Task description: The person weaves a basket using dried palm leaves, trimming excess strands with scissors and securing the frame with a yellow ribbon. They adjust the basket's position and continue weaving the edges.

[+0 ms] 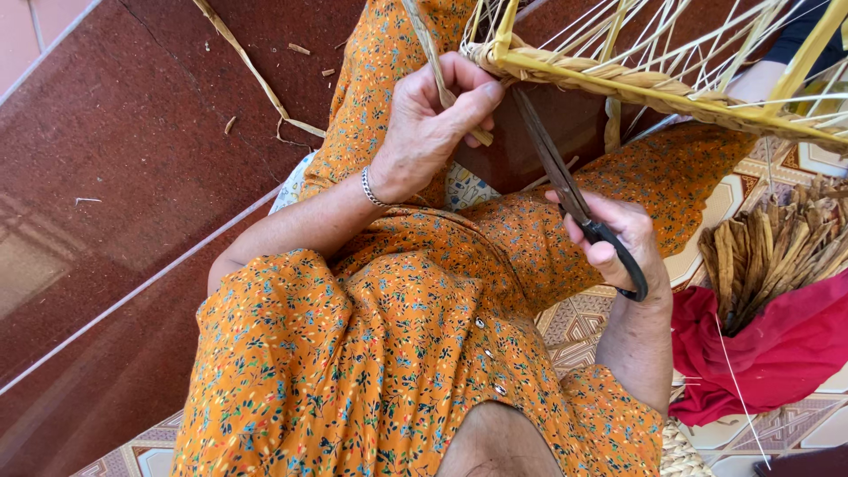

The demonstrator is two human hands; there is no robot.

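Old dark scissors (565,190) with long thin blades, held tight in the right hand (623,243), tips up at the woven yellow basket rim (601,79). Left hand (433,119) pinching a flat straw strip (433,62) right by the rim. Bundle of brown dry leaves (768,252) on red cloth (777,353) nearby.

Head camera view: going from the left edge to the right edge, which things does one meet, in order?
Dark red floor → loose straw strip → left hand pinching a fibre strip → scissors → right hand → bundle of dried fibre on red cloth.
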